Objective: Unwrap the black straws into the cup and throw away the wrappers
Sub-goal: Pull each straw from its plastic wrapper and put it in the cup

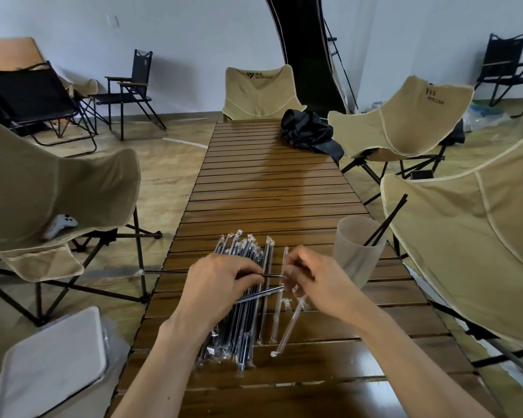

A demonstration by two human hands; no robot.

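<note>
Left hand [221, 285] pinching black straw [272, 276]; right hand [311, 279] gripping clear wrapper [289, 330]. Chair [260, 95] marked "WATER CLEAR".

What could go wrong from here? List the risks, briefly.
1. The cup stands close to the table edge with straws in the cup leaning outward; a nudge from the right hand might tip it.
2. Empty wrappers lie beside the wrapped straws and could get mixed in.
3. The straw held by the left hand overhangs the table and may drop.
</note>
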